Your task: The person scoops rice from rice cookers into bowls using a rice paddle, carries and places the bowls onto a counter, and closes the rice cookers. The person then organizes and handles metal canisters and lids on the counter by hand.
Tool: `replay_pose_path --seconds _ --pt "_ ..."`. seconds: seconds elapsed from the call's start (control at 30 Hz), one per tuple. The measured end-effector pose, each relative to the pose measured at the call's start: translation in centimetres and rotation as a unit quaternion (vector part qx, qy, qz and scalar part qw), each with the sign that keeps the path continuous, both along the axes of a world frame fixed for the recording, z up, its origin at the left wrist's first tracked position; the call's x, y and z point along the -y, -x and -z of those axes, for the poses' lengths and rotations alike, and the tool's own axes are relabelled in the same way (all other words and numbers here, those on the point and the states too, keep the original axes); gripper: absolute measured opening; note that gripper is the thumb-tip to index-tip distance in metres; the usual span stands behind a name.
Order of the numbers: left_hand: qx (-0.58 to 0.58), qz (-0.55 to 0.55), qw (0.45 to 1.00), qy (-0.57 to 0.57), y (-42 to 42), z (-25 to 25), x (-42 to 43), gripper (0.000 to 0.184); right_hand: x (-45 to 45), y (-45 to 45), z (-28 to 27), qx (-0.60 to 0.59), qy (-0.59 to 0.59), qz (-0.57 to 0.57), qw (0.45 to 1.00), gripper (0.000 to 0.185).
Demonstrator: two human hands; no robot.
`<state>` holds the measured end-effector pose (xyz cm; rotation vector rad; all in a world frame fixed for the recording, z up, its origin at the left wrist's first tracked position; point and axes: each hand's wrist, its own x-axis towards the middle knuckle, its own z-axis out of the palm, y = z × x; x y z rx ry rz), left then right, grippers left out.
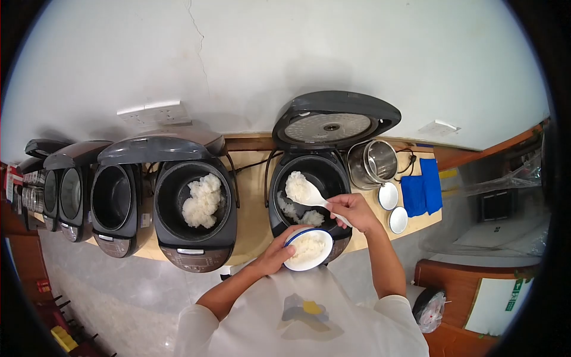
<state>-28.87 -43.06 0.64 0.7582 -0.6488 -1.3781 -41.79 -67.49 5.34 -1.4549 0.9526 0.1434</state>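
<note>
Bowl point(325, 254), one, white with a blue rim and part-filled with rice, sits just in front of an open rice cooker point(340, 172). One left hand point(278, 252) holds it by the side, fingers partly curled. One right hand point(353, 212) is closed around the handle of one white paddle point(317, 200), which carries a clump of rice over the cooker's pot. More rice lies inside. To the left stand four more open cookers, the nearest point(163, 219) holding rice. To the right on the table point(253, 178) are a steel container point(358, 166), two small dishes point(388, 197) and blue cloth point(413, 193).
</note>
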Motion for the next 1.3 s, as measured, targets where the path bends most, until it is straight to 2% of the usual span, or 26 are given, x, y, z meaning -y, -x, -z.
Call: replay_pose_path --seconds 0.2,0.43,0.5,0.67,0.77,0.83,1.03,1.13,1.3 --pt "0.004 -0.010 1.000 -0.002 0.2 -0.1 0.0 0.078 0.5 1.6 0.0 -0.002 0.042 0.002 0.999 0.025" --pt "-0.008 -0.025 1.000 -0.017 0.5 0.1 -0.2 0.068 0.0 1.7 0.5 0.003 0.052 0.029 0.998 0.027" --pt "-0.008 -0.024 0.999 -0.025 0.7 0.4 -0.2 0.065 -0.4 1.2 0.3 -0.029 0.077 0.001 0.997 0.027" --pt "-0.042 -0.037 0.998 -0.037 1.1 1.7 -0.4 0.062 -0.7 0.6 0.2 -0.021 0.095 -0.007 0.995 0.028" --pt "-0.041 -0.039 0.998 -0.041 1.2 1.9 -0.3 0.061 -1.0 0.1 0.7 -0.053 0.125 -0.039 0.990 0.032" --pt "-0.045 -0.034 0.998 -0.040 1.2 1.8 -0.3 0.061 -1.4 -0.8 1.7 -0.065 0.237 -0.106 0.963 0.037" --pt "-0.045 -0.037 0.997 -0.045 1.3 1.9 -0.5 0.059 -1.7 -2.2 3.0 -0.104 0.252 -0.110 0.956 0.036" --pt "-0.073 -0.041 0.994 -0.066 1.4 2.3 -0.6 0.057 -1.6 -2.2 3.9 -0.080 0.250 -0.112 0.958 0.037" --pt "-0.090 -0.039 0.993 -0.072 1.4 3.0 -0.6 0.057 -2.3 -1.8 3.5 -0.051 0.360 -0.148 0.920 0.046"
